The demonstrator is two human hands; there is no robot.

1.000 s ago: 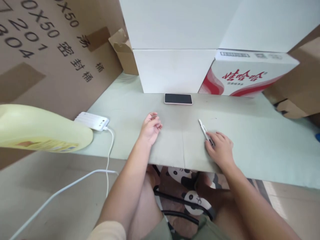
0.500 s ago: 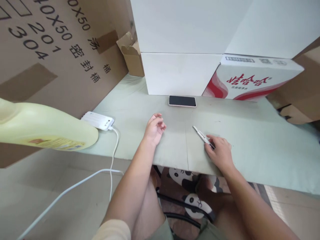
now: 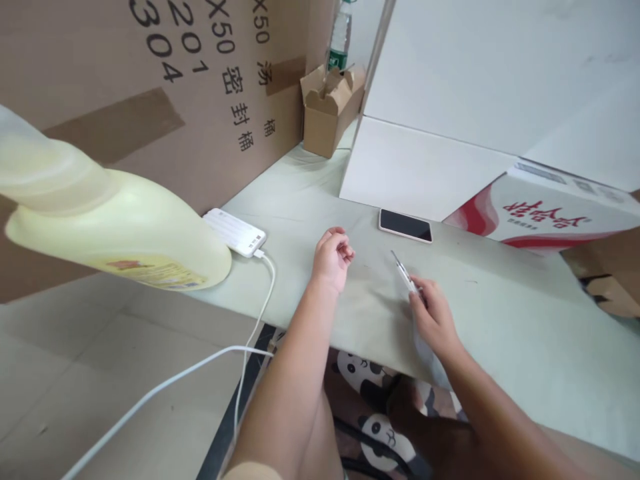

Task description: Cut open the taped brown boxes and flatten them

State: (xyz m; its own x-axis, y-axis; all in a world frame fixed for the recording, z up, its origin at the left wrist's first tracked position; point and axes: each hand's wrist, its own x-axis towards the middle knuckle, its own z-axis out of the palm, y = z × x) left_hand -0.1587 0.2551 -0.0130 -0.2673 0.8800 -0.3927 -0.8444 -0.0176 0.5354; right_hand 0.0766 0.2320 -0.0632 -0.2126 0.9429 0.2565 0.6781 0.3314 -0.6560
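Observation:
My right hand (image 3: pixel 434 317) holds a white utility knife (image 3: pixel 404 273) between thumb and fingers. The knife's thin tip points away from me, up and to the left, over the pale green tabletop (image 3: pixel 505 307). To its left, my left hand (image 3: pixel 334 257) hovers at or just over the same surface, fingers curled in, with nothing visible in them. Beyond both hands lies a phone (image 3: pixel 405 225) with a dark screen, close to the white boxes.
A large yellow bottle (image 3: pixel 125 227) and a white power bank (image 3: pixel 235 231) with a cable stand at the left. Behind are a big cardboard carton (image 3: pixel 200 133), a small open carton (image 3: pixel 323 127), a water bottle (image 3: pixel 340 40), white boxes (image 3: pixel 425 160) and a red-and-white box (image 3: pixel 545 210).
My right hand has closed round the knife and picked it up, turning it a little. My left hand's fingers have curled in more. The view has swung left and tilted.

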